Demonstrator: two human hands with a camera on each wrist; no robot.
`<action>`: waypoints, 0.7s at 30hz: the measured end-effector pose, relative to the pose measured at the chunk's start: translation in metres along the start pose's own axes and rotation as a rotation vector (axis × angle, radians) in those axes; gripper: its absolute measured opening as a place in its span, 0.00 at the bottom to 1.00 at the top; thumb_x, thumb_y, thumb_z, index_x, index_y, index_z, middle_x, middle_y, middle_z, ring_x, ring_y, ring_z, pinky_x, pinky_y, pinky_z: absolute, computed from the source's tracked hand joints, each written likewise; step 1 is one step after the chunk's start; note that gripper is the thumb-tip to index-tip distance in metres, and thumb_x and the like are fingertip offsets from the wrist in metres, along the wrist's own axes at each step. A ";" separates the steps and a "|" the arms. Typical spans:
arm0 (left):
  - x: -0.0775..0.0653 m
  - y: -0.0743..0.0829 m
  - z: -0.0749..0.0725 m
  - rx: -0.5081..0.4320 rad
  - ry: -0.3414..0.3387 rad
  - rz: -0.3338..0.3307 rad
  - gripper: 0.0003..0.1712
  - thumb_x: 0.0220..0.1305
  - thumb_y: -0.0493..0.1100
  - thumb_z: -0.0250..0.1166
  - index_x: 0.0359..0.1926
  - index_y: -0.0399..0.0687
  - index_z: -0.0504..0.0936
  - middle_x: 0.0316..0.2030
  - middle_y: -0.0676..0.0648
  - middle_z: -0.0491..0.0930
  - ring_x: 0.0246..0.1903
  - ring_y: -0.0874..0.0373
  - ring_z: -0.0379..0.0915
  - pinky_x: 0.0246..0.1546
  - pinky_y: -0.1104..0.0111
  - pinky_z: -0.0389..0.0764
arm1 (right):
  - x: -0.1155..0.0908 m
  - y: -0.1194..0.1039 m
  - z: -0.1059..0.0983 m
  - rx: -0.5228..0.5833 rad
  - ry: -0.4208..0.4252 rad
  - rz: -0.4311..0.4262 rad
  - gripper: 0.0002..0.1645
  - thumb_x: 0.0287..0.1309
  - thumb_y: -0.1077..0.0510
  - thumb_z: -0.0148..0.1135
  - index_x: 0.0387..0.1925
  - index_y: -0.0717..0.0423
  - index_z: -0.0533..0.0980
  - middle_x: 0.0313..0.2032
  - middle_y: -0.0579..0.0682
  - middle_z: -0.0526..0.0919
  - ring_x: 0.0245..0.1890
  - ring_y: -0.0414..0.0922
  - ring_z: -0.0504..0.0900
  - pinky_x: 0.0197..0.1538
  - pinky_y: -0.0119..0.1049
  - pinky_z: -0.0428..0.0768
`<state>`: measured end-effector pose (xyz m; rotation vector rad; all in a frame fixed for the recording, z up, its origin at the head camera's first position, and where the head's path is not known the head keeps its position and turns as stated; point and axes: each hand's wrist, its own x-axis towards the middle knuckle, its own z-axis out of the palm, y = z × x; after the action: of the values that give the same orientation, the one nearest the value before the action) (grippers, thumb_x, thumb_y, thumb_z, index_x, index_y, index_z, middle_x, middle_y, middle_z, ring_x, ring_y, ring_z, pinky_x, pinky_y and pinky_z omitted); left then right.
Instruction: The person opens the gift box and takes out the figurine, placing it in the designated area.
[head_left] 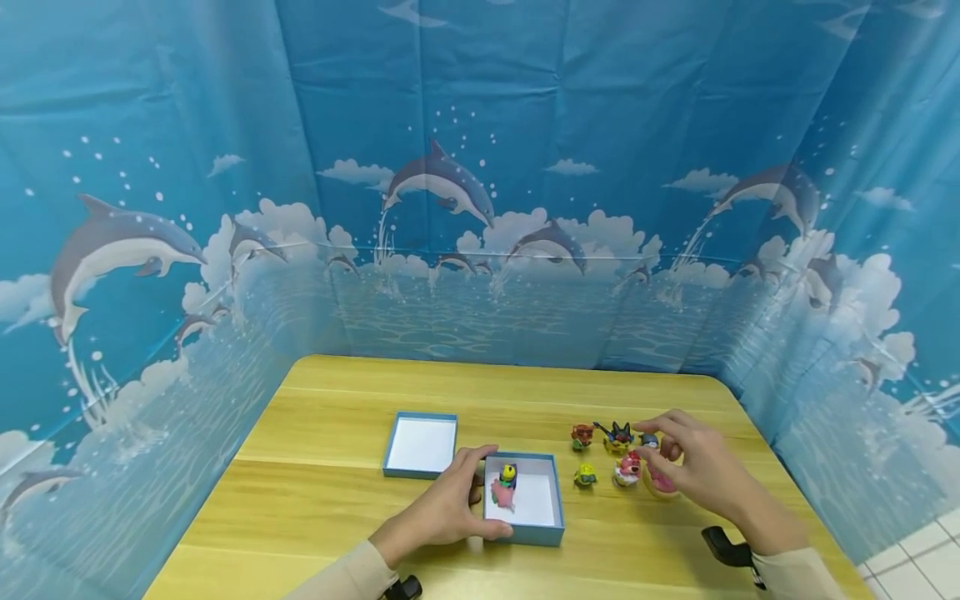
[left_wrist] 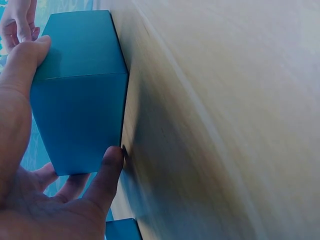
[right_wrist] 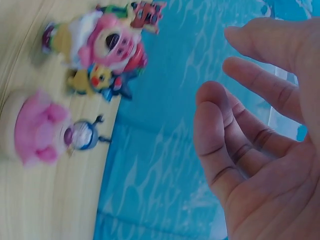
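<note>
My left hand (head_left: 447, 506) grips the left side of an open blue box (head_left: 527, 535), thumb at the near wall and fingers round the far corner. Inside lie a small yellow-headed figurine (head_left: 508, 477) and a pink figurine (head_left: 502, 496). My right hand (head_left: 701, 468) hovers over the toy figurines at the right, fingers loosely bent, with nothing between them in the right wrist view. Nearest below it are a pink bear in a white outfit (right_wrist: 111, 42), a pink figurine on a round base (right_wrist: 37, 130) and a grey-blue figurine (right_wrist: 85, 136).
A shallow blue lid (head_left: 422, 446) with a white inside lies behind and left of the box. A reddish-brown figurine (head_left: 581, 437), a black-eared yellow one (head_left: 618, 439) and a yellow-green one (head_left: 585, 476) stand between box and right hand. A dolphin-print curtain (head_left: 480, 317) borders the wooden table (head_left: 315, 500).
</note>
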<state>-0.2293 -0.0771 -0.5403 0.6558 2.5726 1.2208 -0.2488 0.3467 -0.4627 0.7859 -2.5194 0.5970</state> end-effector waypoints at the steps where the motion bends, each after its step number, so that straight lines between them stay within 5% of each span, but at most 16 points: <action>1: 0.000 0.000 0.000 0.001 0.000 -0.001 0.71 0.63 0.67 0.88 0.94 0.56 0.57 0.83 0.42 0.67 0.67 0.53 0.77 0.74 0.51 0.84 | 0.002 -0.003 0.001 0.007 -0.006 -0.007 0.23 0.63 0.64 0.88 0.57 0.49 0.92 0.41 0.38 0.84 0.32 0.24 0.71 0.33 0.30 0.76; 21: 0.000 -0.003 0.002 -0.015 -0.001 -0.011 0.71 0.63 0.68 0.88 0.94 0.56 0.58 0.83 0.43 0.67 0.65 0.55 0.78 0.71 0.57 0.86 | 0.031 -0.053 0.033 0.160 -0.146 -0.097 0.19 0.71 0.65 0.82 0.60 0.49 0.91 0.45 0.40 0.86 0.30 0.30 0.71 0.30 0.26 0.73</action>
<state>-0.2292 -0.0769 -0.5441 0.6383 2.5605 1.2349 -0.2485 0.2778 -0.4592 1.0374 -2.5697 0.7392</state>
